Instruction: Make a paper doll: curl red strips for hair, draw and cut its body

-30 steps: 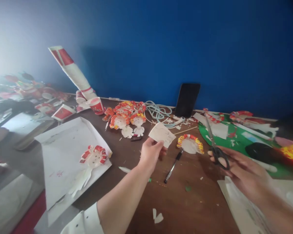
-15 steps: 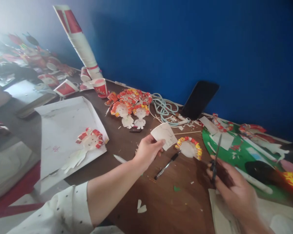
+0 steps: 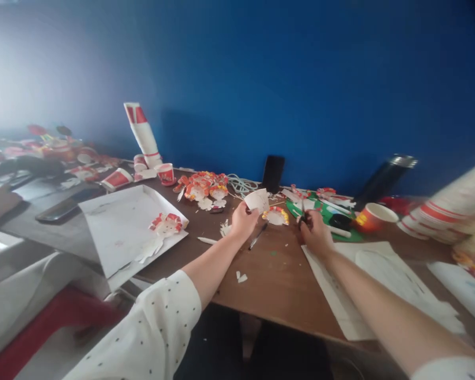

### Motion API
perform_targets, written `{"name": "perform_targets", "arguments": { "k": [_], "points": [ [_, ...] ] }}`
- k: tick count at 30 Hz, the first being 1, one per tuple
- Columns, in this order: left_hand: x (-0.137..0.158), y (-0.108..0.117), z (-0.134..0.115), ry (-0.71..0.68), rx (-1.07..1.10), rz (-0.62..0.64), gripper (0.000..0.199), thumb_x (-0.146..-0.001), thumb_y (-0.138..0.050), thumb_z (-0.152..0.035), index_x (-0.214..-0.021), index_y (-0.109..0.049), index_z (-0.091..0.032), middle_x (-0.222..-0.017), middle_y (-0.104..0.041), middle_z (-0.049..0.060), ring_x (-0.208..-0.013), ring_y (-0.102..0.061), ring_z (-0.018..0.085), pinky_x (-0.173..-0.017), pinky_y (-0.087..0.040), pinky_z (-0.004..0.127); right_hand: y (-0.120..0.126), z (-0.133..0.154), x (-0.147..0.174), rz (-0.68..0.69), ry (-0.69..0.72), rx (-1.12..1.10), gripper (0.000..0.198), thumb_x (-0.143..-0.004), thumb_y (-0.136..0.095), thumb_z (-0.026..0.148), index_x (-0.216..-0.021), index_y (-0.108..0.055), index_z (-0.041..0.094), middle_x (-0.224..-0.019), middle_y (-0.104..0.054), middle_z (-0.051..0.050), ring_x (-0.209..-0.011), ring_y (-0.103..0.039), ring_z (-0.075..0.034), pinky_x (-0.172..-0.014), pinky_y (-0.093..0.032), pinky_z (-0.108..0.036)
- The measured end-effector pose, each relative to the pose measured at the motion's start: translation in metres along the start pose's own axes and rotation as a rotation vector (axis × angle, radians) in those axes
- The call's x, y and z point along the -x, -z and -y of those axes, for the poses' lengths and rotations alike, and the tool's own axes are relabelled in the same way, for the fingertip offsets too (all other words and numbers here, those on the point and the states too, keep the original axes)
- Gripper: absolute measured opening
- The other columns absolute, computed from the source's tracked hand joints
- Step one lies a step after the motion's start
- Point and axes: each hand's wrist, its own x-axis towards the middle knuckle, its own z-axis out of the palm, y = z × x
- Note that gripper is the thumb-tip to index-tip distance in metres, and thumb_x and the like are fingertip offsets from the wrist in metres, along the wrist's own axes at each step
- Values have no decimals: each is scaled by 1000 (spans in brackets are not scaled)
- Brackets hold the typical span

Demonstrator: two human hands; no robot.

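A small piece of white paper [image 3: 258,199] with drawn lines is pinched in my left hand [image 3: 243,220], above the brown table. My right hand [image 3: 316,234] grips a pair of scissors [image 3: 302,215], blades pointing up and away. Between the hands lies a paper figure head [image 3: 276,216] with a red and yellow rolled fringe. A pen [image 3: 258,236] rests on the table just below it. Several finished-looking paper figures [image 3: 203,188] with fringed heads are piled behind my left hand. Another such figure [image 3: 167,224] lies on a white paper tray [image 3: 114,232] to the left.
A phone [image 3: 273,174] leans on the blue wall beside a coiled cable [image 3: 240,184]. Stacked paper cups [image 3: 143,134] stand at back left; more cups [image 3: 451,206], a paper cup [image 3: 376,217] and a dark flask [image 3: 386,182] are at right. White sheets [image 3: 391,285] lie front right.
The camera view has pulled back and tilted up, showing more wall and the right side of the table. Both hands still hold the paper and the scissors.
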Motion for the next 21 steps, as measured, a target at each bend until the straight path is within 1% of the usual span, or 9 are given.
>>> {"name": "perform_targets", "arguments": {
  "k": [2,4,5,7,9,12,14,17,21],
  "points": [
    [2,1,-3,-1,8,-20,24,-74,-60,-25,-96,-63,-16,-59,-60,-2,-51,-53,12,-56,-41,23,-1,19,-1,-56,-8,-51,35,-68,-65,39,-97,-59,19,-89,-67,-7,-83,-62,-23,-86,-46,-42],
    [7,4,-4,2,68,-54,27,-75,-59,-24,-101,-64,-17,-67,-63,-1,-52,-52,11,-55,-41,23,-6,40,0,-135,-26,-130,42,-73,-61,42,-107,-53,19,-95,-67,-9,-89,-62,-23,-83,-48,-39],
    [11,6,-3,1,81,-76,27,-76,-59,-24,-101,-64,-17,-71,-65,0,-54,-53,11,-56,-41,22,-10,50,2,-158,-41,-184,44,-77,-57,45,-112,-50,19,-99,-67,-10,-89,-63,-22,-78,-50,-37],
    [19,9,1,-14,88,-100,25,-78,-59,-25,-101,-64,-16,-80,-68,2,-62,-56,12,-61,-44,22,-19,67,11,-146,-81,-297,45,-83,-47,54,-112,-48,20,-102,-67,-11,-85,-65,-21,-66,-51,-32],
    [26,12,6,-27,88,-113,25,-79,-61,-27,-100,-64,-15,-85,-69,4,-70,-59,13,-66,-45,23,-30,78,28,-89,-125,-395,46,-83,-45,60,-103,-52,19,-94,-69,-10,-77,-66,-19,-59,-50,-29],
    [30,13,14,-72,81,-96,22,-79,-63,-27,-97,-65,-15,-86,-69,5,-74,-60,13,-71,-46,23,-44,83,55,17,-174,-503,47,-78,-54,63,-96,-58,20,-83,-71,-7,-67,-66,-18,-51,-47,-27],
    [29,14,18,-96,70,-85,21,-80,-63,-30,-94,-64,-15,-81,-68,3,-68,-59,12,-67,-46,22,-50,81,67,73,-210,-548,47,-76,-59,62,-96,-60,20,-83,-71,-7,-68,-67,-19,-48,-46,-26],
    [27,16,19,-101,57,-76,21,-82,-60,-35,-90,-62,-16,-67,-62,-1,-56,-54,10,-59,-43,21,-57,76,73,145,-262,-577,45,-74,-64,57,-100,-62,20,-85,-72,-7,-70,-68,-20,-47,-45,-25],
    [30,23,15,-64,45,-59,21,-86,-53,-37,-89,-59,-16,-52,-52,-5,-42,-47,9,-49,-40,21,-60,70,73,189,-320,-566,41,-72,-67,52,-98,-63,20,-80,-72,-5,-69,-68,-21,-47,-44,-26]
  ]
}}
